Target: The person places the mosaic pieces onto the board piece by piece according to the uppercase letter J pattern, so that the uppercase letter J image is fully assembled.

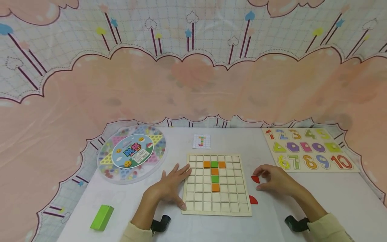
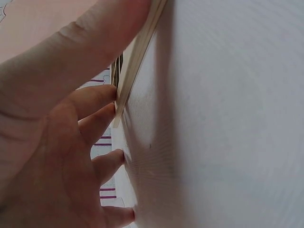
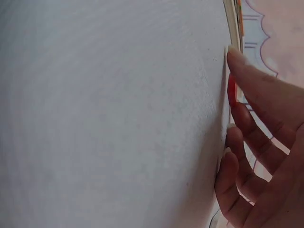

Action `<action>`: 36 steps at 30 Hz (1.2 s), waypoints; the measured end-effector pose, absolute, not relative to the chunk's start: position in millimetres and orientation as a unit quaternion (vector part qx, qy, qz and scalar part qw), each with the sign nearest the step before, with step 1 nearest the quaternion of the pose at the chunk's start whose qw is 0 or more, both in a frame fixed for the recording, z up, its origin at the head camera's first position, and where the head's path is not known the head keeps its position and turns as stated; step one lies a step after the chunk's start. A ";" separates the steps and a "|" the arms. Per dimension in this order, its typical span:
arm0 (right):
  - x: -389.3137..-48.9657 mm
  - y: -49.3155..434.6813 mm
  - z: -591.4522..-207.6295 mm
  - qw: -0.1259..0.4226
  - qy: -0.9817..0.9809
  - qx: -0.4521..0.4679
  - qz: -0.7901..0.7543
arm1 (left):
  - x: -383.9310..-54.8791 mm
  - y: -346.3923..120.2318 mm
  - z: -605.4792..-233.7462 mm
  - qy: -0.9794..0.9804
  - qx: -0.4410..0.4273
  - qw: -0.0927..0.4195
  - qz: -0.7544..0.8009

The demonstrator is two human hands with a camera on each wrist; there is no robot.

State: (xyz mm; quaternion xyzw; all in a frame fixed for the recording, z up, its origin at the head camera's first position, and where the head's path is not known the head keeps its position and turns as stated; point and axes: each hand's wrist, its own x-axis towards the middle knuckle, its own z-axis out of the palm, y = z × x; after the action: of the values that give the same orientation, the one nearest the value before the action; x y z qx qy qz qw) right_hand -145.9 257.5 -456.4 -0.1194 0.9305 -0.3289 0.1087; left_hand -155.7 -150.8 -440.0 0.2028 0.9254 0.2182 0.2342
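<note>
A square wooden grid board lies on the table, with orange tiles and green tiles set in a T shape. My left hand is spread at the board's left edge, thumb at the near corner and fingertips at the side. Right of the board, my right hand pinches a small red quarter-round piece by its edges, low over the table. The same red piece shows between thumb and index finger in the right wrist view. Another red piece lies against the board's right edge.
Behind the board lies a small card printed with a coloured J. A round Chinese checkers box sits at the back left, a number puzzle board at the back right. A green block lies at the front left.
</note>
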 end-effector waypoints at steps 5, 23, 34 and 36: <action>-147.5 251.9 -455.5 0.102 0.935 -0.110 -0.322 | -155.0 -152.1 -440.2 0.925 0.206 0.233 0.219; -148.8 254.8 -436.3 0.121 0.915 -0.088 -0.375 | -155.1 -151.8 -439.9 0.924 0.203 0.236 0.220; -153.8 238.9 -441.3 0.139 0.885 -0.153 -0.418 | -153.9 -151.4 -438.3 0.924 0.205 0.235 0.223; -154.6 231.7 -442.0 0.144 0.880 -0.162 -0.423 | -154.3 -151.2 -437.5 0.924 0.204 0.235 0.224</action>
State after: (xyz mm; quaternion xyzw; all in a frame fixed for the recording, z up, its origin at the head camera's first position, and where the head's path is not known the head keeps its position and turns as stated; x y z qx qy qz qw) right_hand -154.6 231.7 -442.0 -0.1625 0.8798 -0.4228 0.1443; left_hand -154.3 -151.2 -437.5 0.2044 0.9237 0.2235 0.2345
